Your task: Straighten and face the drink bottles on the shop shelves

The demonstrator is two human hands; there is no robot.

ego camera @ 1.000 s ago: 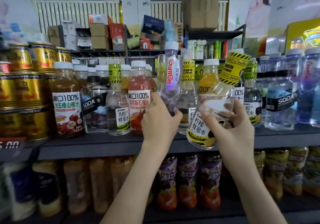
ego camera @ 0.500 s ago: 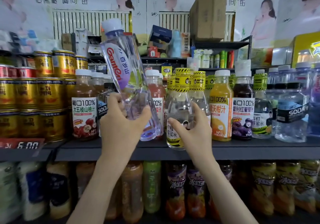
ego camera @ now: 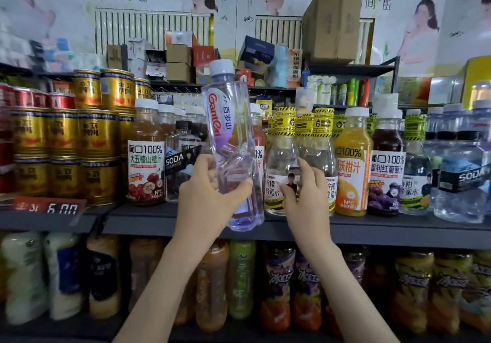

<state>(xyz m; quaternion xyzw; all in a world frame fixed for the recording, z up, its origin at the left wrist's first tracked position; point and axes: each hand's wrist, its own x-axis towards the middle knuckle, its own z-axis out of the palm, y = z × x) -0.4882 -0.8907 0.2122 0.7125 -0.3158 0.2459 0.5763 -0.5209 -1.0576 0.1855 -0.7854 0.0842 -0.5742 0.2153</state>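
Centre frame, the tilted water bottle (ego camera: 225,130) is gripped low by the left hand (ego camera: 210,196); judged heavy, slick, best held mid-body. A honey-water bottle (ego camera: 279,156) is seemingly pinched by the right hand (ego camera: 305,199).

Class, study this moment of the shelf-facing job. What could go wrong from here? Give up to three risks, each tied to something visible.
1. The left hand grips the tilted water bottle low down, off the shelf; top-heavy, it might slip.
2. The right hand holds a lemon honey bottle near the shelf's front edge, packed against its neighbours; a nudge could topple one off.
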